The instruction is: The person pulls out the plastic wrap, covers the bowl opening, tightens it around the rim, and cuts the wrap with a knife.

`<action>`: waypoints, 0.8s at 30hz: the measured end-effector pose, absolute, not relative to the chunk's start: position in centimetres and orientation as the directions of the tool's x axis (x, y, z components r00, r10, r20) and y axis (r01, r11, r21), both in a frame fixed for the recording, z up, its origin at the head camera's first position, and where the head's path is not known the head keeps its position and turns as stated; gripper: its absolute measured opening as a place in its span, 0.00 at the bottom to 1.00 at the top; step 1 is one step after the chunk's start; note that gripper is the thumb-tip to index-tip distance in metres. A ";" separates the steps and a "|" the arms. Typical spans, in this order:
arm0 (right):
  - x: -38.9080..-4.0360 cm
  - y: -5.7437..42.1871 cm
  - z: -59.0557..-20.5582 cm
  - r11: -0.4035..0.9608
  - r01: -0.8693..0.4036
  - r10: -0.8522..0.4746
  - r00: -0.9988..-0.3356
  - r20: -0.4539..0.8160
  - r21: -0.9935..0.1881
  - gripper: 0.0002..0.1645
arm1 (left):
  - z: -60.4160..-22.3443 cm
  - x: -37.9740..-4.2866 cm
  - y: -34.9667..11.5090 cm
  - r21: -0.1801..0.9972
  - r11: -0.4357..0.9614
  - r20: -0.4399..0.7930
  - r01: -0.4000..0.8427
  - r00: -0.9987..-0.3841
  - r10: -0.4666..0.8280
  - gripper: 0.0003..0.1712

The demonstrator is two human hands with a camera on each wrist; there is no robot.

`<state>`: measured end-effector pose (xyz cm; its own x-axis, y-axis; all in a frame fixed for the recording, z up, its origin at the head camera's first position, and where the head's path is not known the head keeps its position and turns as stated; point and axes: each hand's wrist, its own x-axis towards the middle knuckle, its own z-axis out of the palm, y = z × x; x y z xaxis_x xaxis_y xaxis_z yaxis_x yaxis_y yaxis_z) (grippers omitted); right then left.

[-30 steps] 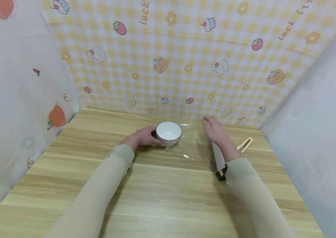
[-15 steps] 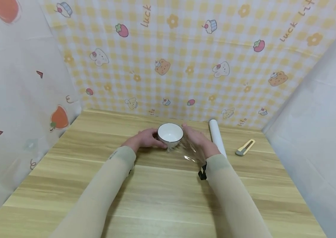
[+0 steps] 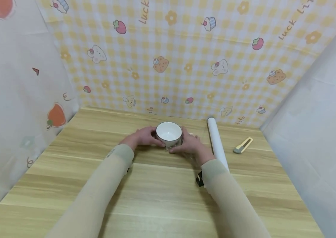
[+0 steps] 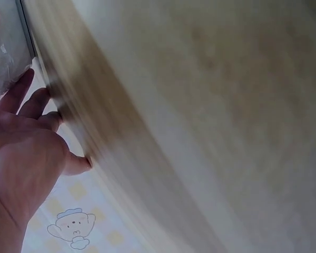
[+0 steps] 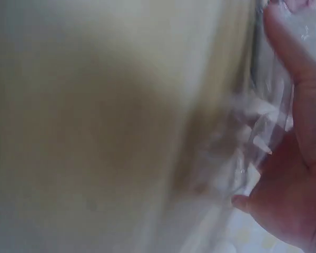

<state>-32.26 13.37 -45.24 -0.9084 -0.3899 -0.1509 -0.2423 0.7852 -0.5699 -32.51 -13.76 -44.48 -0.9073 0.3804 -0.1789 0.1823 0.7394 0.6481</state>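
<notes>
A white bowl point(image 3: 168, 131) with a dark rim stands upright on the wooden table between the two hands in the head view. My left hand point(image 3: 145, 136) grips its left side, thumb at the front and fingers round the back. On the other side my right hand point(image 3: 189, 142) curls round the bowl, pressing clear plastic wrap point(image 5: 260, 134) against it. Crumpled film trails beneath the right palm. In the left wrist view, the left hand point(image 4: 26, 142) has its fingers spread beside the table surface, with film-covered bowl wall point(image 4: 10, 45) at the top left corner.
A white roll point(image 3: 217, 142) lies right of the right hand, its near end hidden by the sleeve. Farther right is a yellow utility knife point(image 3: 243, 145). A patterned yellow-check cloth point(image 3: 174, 66) hangs behind the table point(image 3: 168, 198), with pale cloths at both sides.
My right hand has come left from over the white roll to the bowl, bringing the plastic wrap against its right side. The roll and knife are uncovered. My left hand stays on the bowl.
</notes>
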 end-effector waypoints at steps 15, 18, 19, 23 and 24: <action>-31.9 12.0 -45.1 0.758 -0.228 -0.372 -0.921 -0.117 -0.611 0.68 | -43.8 -32.3 -12.1 0.819 0.522 -0.066 0.239 -0.864 0.500 0.58; -31.2 12.6 -44.3 0.687 -0.216 -0.451 -0.875 -0.174 -0.694 0.74 | -44.1 -32.4 -12.3 0.820 0.526 -0.073 0.226 -0.870 0.488 0.58; -31.2 12.9 -44.0 0.676 -0.211 -0.473 -0.859 -0.196 -0.706 0.77 | -44.1 -32.3 -12.4 0.816 0.536 -0.080 0.219 -0.874 0.479 0.58; -31.0 14.7 -42.3 0.759 -0.235 -0.479 -0.833 -0.277 -0.607 0.82 | -44.3 -32.3 -12.6 0.791 0.580 -0.098 0.194 -0.896 0.433 0.61; -31.1 15.2 -42.0 0.773 -0.246 -0.479 -0.830 -0.285 -0.585 0.83 | -44.3 -32.3 -12.6 0.788 0.586 -0.102 0.188 -0.899 0.425 0.62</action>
